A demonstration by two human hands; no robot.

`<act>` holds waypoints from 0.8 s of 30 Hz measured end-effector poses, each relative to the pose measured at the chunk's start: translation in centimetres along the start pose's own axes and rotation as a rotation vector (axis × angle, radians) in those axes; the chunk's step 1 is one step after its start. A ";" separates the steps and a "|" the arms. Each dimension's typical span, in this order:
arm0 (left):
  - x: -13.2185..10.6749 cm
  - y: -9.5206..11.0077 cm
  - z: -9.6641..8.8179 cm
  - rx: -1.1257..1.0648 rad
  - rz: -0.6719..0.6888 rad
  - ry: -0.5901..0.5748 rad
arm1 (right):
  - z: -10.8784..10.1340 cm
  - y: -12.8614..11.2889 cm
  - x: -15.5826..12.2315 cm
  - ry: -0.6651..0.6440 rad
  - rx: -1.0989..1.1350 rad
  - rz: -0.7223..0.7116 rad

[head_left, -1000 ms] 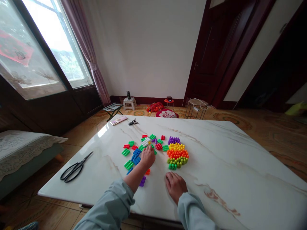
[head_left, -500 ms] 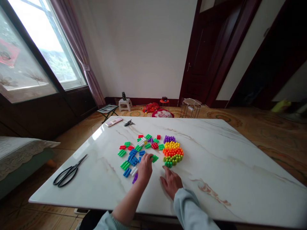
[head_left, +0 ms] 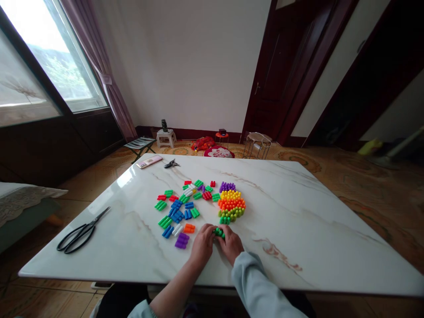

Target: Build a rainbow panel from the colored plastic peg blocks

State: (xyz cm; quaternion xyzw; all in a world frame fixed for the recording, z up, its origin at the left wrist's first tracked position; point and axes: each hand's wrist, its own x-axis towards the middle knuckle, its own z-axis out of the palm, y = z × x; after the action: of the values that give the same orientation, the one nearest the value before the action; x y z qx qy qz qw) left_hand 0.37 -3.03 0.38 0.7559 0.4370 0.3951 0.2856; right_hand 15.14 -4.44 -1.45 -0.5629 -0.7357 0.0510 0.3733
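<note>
Between both hands is a green plastic block (head_left: 218,232) with rounded knobs. My left hand (head_left: 203,242) pinches its left side, and the fingers of my right hand (head_left: 230,242) close on its right side. Just beyond the hands stand rows of knobbed blocks: green (head_left: 225,220), olive (head_left: 232,213), orange (head_left: 231,204), yellow (head_left: 230,194) and purple (head_left: 227,187), packed side by side. Loose blocks lie scattered to the left, among them a purple block (head_left: 182,240), an orange block (head_left: 189,228) and several blue blocks (head_left: 176,215).
Black-handled scissors (head_left: 82,232) lie on the left of the marble-patterned table (head_left: 132,251). A phone (head_left: 149,161) and a small dark clip-like tool (head_left: 171,164) rest near the far left edge. Stools, including a white stool (head_left: 166,138), stand on the floor beyond.
My left hand has carried the green block right and nearer to me. My right hand has moved in and taken hold of it too. The camera view has shifted slightly.
</note>
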 end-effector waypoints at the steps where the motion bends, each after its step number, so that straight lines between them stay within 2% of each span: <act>1: -0.1 -0.1 0.1 0.019 0.011 0.026 | -0.1 0.0 0.0 0.008 0.035 0.001; 6: -0.3 -0.2 0.4 0.094 0.054 0.079 | -1.6 0.3 -0.5 0.105 0.213 0.078; 12: -0.3 0.3 0.2 0.083 0.048 0.046 | -3.7 2.8 -1.0 0.232 0.120 0.214; 17: -0.2 0.4 0.2 0.068 0.035 0.040 | -3.5 5.0 0.4 0.247 0.056 0.222; 24: -0.3 0.1 0.3 0.073 0.031 0.040 | -3.1 5.7 1.0 0.272 0.024 0.233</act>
State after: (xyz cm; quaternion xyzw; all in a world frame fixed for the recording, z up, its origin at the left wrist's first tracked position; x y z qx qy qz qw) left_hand 0.61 -3.39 0.16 0.7645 0.4449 0.3983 0.2428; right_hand 21.44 -2.57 -1.57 -0.6413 -0.6077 0.0262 0.4676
